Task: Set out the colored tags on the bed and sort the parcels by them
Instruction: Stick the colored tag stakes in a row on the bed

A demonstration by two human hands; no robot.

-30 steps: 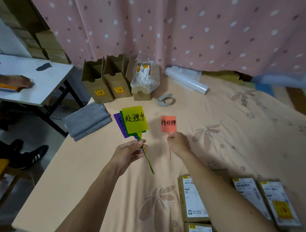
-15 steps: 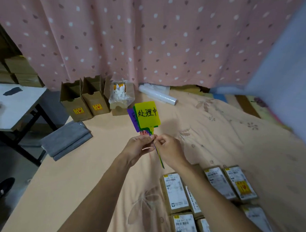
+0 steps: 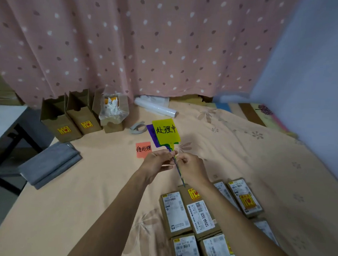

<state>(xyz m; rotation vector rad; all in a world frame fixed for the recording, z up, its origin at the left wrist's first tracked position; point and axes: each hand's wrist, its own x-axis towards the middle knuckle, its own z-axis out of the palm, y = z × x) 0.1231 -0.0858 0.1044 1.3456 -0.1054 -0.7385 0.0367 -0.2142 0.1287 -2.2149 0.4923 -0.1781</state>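
Observation:
My left hand [image 3: 157,164] pinches the thin stems of a fan of tags held upright over the bed: a yellow tag [image 3: 165,132] with black writing in front, a green one and a purple tag [image 3: 150,131] behind. My right hand [image 3: 192,168] pinches the same stems just to the right. A red tag [image 3: 143,149] with black writing lies flat on the peach bedsheet [image 3: 94,182], left of my hands. Several brown parcels [image 3: 194,217] with white labels lie at the near right, partly under my right forearm.
Three open cardboard boxes [image 3: 80,115] stand at the bed's far left, one stuffed with a plastic bag. A film roll [image 3: 155,107] and a tape ring [image 3: 137,128] lie behind the tags. Folded grey cloths [image 3: 49,162] sit at the left edge. A pink dotted curtain hangs behind.
My right hand left the red tag lying on the sheet and came back to the stems of the bunch in my left hand. The view has shifted right.

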